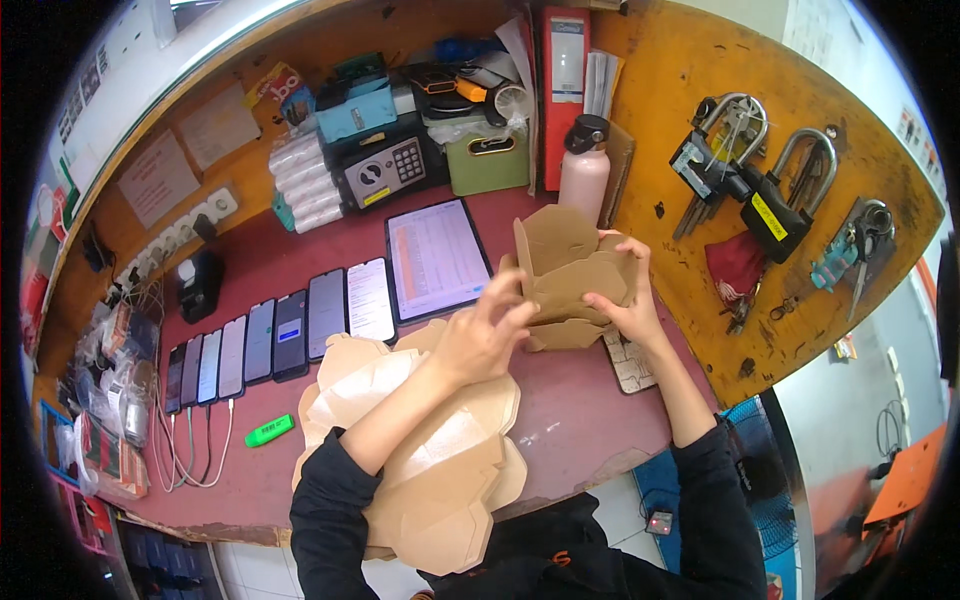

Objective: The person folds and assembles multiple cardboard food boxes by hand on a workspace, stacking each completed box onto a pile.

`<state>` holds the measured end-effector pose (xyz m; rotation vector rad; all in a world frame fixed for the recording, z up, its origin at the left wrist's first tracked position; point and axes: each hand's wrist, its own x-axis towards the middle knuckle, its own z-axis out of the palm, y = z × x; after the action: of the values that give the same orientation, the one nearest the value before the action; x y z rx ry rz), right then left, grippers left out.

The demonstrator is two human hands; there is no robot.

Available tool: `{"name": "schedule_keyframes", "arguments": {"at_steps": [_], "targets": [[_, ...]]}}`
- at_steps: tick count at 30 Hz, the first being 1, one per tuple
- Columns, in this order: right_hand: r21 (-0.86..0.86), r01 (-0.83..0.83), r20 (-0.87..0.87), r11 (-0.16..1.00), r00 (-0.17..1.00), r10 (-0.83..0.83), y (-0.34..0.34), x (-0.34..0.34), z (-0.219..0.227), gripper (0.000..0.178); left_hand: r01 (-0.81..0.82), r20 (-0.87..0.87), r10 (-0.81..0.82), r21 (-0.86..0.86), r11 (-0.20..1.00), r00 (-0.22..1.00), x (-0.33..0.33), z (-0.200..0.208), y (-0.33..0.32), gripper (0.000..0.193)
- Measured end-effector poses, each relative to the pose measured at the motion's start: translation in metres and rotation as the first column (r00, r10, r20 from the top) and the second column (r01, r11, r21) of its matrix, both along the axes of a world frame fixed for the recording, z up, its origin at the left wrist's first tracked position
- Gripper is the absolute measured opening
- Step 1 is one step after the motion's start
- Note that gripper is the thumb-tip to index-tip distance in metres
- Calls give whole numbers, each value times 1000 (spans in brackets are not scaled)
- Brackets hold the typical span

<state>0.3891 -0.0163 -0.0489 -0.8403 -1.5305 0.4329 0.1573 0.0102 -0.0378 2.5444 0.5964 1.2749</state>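
Note:
A brown cardboard takeaway box, partly folded with its top flaps up, is held over the table right of the middle. My right hand grips its right side, thumb on the near inner part and fingers behind the wall. At the box's left side is my left hand, its fingers bent and apart; whether the fingertips touch the cardboard I cannot tell. Under my left forearm lies a stack of flat, unfolded box blanks, overhanging the table's front edge.
Several phones lie in a row on the left, some with cables, beside a tablet. A green highlighter lies nearer. Behind stand a pink bottle, a green box and a safe. Padlocks hang on the right panel.

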Motion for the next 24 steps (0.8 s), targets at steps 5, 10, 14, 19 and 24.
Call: {"name": "schedule_keyframes", "arguments": {"at_steps": [5, 10, 14, 19, 24], "targets": [[-47, -246, -148, 968, 960, 237, -1, 1, 0, 50, -145, -110, 136, -69, 987, 984, 10, 43, -4, 17], [-199, -250, -304, 948, 935, 183, 0, -1, -6, 44, -114, -199, 153, 197, 974, 968, -4, 16, 2, 14], [-164, -244, -349, 956, 921, 175, 5, 1, -15, 38, -83, -191, 121, 195, 977, 974, -5, 20, 4, 17], [-150, -178, -214, 973, 966, 144, 2, -4, -11, 37, 58, -71, -74, -210, 976, 995, 2, 29, 39, 30], [-122, -121, -124, 985, 987, 105, 6, -7, -12, 38, 12, -48, -29, -329, 944, 998, -5, 15, 45, 43]]}}
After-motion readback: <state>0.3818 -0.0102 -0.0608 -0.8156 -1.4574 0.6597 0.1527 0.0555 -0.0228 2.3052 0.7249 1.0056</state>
